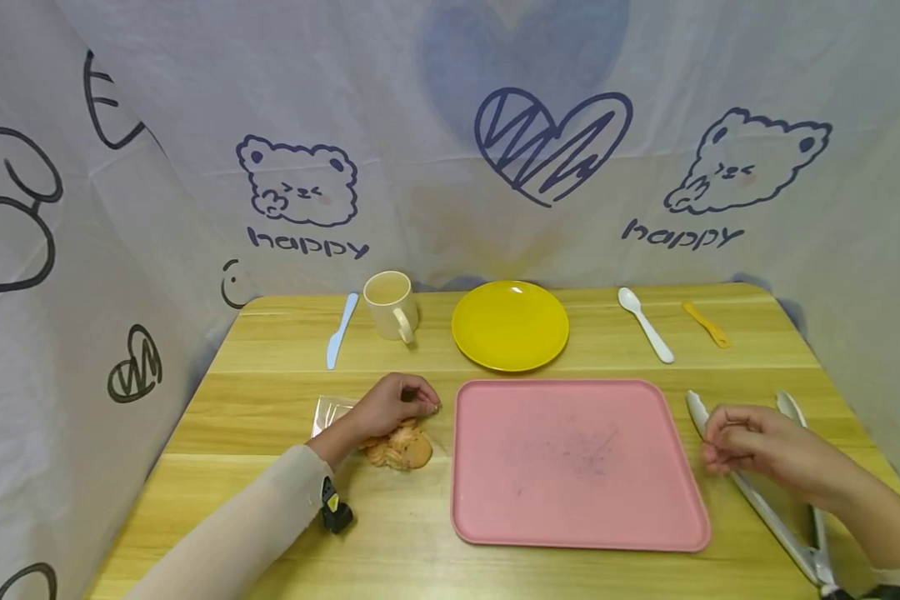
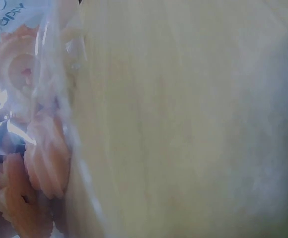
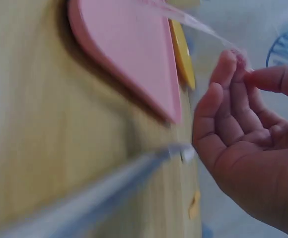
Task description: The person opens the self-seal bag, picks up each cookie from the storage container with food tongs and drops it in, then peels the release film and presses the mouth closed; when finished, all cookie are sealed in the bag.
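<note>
My left hand (image 1: pixel 395 406) is over a clear plastic bag of cookies (image 1: pixel 397 448), left of the pink tray (image 1: pixel 570 467). Its thumb and forefinger pinch together at the bag's edge; the hand hides part of the bag. Up close in the left wrist view, ring-shaped, ridged cookies (image 2: pixel 47 158) show through shiny film, and that hand is out of sight. Beyond the tray's right edge, my right hand (image 3: pixel 253 129) is raised above the metal tongs (image 1: pixel 776 521). Its thumb and fingertips pinch a thin clear plastic strip (image 3: pixel 193 22), which stretches over the tray.
Behind the tray sits a yellow plate (image 1: pixel 510 325). A cream mug (image 1: pixel 390 307) and a pale blue knife (image 1: pixel 342 331) stand and lie at the back left. At the back right are a white spoon (image 1: pixel 645 323) and a small yellow-orange handle-like piece (image 1: pixel 705 324).
</note>
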A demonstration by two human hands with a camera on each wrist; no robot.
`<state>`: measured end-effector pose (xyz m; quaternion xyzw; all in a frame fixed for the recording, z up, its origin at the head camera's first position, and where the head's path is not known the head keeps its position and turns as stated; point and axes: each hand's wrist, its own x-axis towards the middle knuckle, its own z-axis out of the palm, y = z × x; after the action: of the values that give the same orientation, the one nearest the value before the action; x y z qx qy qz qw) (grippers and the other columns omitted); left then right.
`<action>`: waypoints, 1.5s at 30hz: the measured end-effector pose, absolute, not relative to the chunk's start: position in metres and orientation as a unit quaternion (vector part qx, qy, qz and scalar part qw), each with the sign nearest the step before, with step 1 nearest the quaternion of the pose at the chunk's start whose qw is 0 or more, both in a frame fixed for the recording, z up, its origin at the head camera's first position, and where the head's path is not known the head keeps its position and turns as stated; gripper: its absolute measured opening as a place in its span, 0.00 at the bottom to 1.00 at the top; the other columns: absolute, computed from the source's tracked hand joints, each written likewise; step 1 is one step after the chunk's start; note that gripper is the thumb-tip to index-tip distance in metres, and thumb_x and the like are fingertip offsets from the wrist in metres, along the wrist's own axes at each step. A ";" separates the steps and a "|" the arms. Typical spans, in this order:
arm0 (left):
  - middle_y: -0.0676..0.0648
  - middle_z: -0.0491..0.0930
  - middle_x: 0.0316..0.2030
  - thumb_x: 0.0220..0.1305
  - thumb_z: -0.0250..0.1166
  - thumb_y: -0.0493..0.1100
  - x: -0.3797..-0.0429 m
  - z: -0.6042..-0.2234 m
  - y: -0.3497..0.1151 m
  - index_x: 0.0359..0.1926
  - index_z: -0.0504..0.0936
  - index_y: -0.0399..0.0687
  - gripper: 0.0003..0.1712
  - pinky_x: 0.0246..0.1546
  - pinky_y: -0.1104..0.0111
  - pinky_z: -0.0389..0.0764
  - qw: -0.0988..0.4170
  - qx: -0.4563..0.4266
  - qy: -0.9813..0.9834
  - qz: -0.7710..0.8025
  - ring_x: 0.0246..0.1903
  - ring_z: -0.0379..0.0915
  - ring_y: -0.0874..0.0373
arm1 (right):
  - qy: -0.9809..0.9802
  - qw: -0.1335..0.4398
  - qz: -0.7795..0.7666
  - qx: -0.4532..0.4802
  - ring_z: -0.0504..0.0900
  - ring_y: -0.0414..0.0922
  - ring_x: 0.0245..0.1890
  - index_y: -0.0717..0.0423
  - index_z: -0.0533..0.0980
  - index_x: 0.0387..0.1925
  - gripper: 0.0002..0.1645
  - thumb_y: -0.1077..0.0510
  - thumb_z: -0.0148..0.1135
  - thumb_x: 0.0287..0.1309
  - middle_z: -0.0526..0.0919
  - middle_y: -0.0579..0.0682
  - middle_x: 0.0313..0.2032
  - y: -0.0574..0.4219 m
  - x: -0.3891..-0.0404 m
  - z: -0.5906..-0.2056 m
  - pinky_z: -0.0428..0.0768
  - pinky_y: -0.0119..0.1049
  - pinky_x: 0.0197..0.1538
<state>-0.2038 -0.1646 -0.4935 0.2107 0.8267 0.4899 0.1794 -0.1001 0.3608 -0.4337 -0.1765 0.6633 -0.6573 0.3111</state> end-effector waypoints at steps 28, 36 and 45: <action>0.35 0.83 0.36 0.65 0.64 0.32 -0.189 -0.463 -0.158 0.40 0.84 0.32 0.06 0.39 0.73 0.78 0.181 0.217 0.825 0.489 0.38 0.77 0.49 | 0.957 -0.005 -0.269 -0.110 0.76 0.41 0.37 0.46 0.84 0.32 0.02 0.53 0.70 0.58 0.83 0.49 0.37 0.358 -0.152 -0.462 0.76 0.33 0.39; 0.37 0.83 0.36 0.64 0.64 0.32 -0.189 -0.465 -0.157 0.40 0.84 0.33 0.06 0.39 0.73 0.78 0.179 0.209 0.824 0.495 0.37 0.77 0.52 | 0.957 -0.008 -0.274 -0.099 0.79 0.47 0.39 0.54 0.86 0.39 0.08 0.56 0.64 0.64 0.85 0.55 0.40 0.355 -0.151 -0.461 0.78 0.33 0.37; 0.37 0.83 0.36 0.65 0.64 0.32 -0.192 -0.470 -0.160 0.40 0.84 0.33 0.06 0.39 0.73 0.78 0.179 0.208 0.820 0.502 0.37 0.77 0.53 | 0.959 -0.038 -0.265 -0.091 0.77 0.46 0.34 0.60 0.83 0.47 0.13 0.57 0.59 0.66 0.83 0.60 0.41 0.352 -0.150 -0.448 0.75 0.32 0.30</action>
<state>-0.1917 -0.1598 -0.4699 0.2082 0.8201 0.5022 0.1787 -0.1496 0.3518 -0.4479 -0.0912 0.9591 -0.2653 -0.0383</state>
